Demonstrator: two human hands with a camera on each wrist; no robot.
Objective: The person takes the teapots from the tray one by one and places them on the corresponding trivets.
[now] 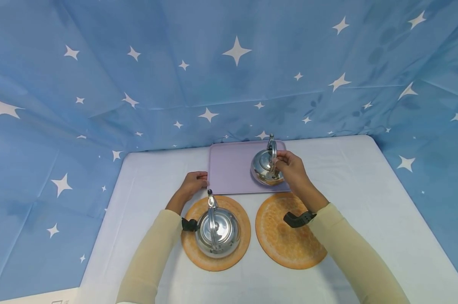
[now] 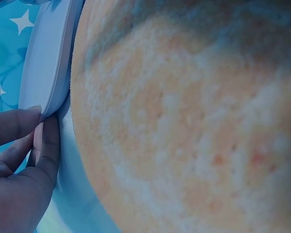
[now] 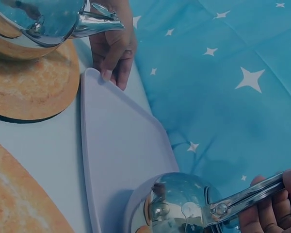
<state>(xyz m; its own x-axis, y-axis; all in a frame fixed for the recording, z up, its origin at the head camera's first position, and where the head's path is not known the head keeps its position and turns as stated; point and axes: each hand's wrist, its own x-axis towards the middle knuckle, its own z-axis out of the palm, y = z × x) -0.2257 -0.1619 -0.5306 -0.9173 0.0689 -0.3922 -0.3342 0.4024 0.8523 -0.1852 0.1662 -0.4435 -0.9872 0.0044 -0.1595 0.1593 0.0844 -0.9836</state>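
A pale purple tray [image 1: 229,166] lies at the back of the table. My left hand [image 1: 192,183] pinches its near left corner; in the left wrist view the thumb [image 2: 17,124] is over the rim and a finger is against its outer side. At the tray's right end is a shiny metal kettle [image 1: 259,166], its spout pointing to the back. My right hand [image 1: 294,171] grips the raised handle [image 3: 247,200] of this kettle. Whether the kettle's base touches the tray is hard to tell. A second metal kettle [image 1: 229,236] sits on the left round mat [image 1: 214,264], near my left wrist.
Another round bread-patterned mat [image 1: 278,240] lies on the right, partly under my right forearm. A white cloth [image 1: 366,190] covers the table. Behind it and at the sides hangs a blue curtain [image 1: 214,88] with white stars.
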